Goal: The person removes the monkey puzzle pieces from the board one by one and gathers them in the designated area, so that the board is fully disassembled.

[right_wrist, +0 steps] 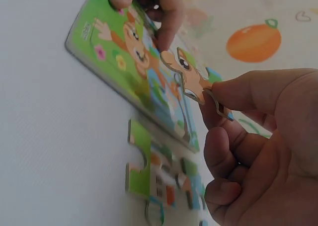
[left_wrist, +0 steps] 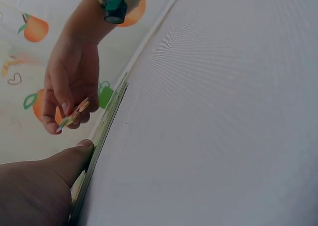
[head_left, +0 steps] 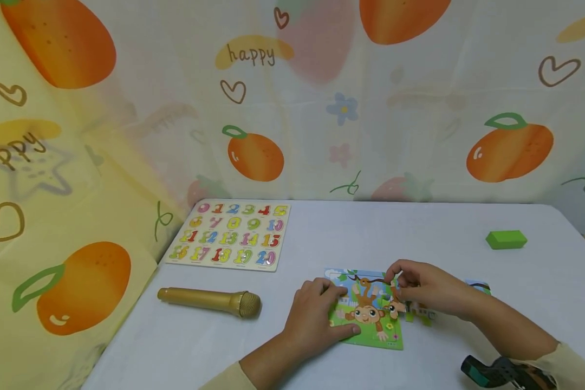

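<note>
Piece (right_wrist: 193, 78) pinched in right hand (head_left: 426, 287), thumb against fingers, held up near right edge of board (head_left: 365, 315). Left hand (head_left: 317, 313) spread, thumb and index well apart, resting on board's left side. Loose pieces (right_wrist: 139, 181) on table (head_left: 214, 346) just right of board; mic (head_left: 205, 300) well left.

In the head view, the left hand (head_left: 314, 311) covers the nine o'clock edge of the puzzle (head_left: 365, 317). Loose pieces (head_left: 425, 318) at its three o'clock are partly hidden by the right hand (head_left: 431, 287). A printed orange (head_left: 402, 19) at one o'clock runs off the top. In the right-wrist view, loose pieces at six o'clock are blurred; the left hand is cut off at twelve.
</note>
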A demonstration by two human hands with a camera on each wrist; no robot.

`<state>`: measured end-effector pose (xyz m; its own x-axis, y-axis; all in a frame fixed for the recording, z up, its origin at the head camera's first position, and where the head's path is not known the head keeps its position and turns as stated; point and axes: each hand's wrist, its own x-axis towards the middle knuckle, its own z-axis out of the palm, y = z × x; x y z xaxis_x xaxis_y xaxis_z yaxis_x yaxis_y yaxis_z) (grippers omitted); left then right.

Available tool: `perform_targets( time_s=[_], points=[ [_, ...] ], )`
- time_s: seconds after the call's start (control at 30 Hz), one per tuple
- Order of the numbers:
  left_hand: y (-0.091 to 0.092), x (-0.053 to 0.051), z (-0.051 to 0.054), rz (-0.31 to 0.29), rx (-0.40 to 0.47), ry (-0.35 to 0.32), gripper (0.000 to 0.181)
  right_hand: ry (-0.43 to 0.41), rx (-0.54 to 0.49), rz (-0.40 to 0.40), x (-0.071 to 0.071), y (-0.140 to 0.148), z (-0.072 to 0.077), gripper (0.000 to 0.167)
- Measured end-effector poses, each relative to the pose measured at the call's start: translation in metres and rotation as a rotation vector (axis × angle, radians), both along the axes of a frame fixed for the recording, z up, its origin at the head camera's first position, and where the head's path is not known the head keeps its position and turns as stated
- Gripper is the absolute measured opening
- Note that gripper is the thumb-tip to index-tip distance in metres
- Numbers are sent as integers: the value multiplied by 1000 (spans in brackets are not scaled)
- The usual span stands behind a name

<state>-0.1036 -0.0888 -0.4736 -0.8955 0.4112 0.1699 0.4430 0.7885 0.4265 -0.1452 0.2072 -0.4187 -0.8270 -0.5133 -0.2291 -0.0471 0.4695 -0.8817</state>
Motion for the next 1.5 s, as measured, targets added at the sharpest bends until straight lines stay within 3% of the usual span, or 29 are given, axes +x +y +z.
perform_targets(
  time_s=[0.87, 1.5],
  points=[
    [0, -1, -4, 10, 4, -10, 72, 23, 86, -105, 28, 72, -20, 27],
    [1, -1, -3, 7, 1, -14, 72, 113, 172, -134, 43, 94, -21, 23]
  ],
)
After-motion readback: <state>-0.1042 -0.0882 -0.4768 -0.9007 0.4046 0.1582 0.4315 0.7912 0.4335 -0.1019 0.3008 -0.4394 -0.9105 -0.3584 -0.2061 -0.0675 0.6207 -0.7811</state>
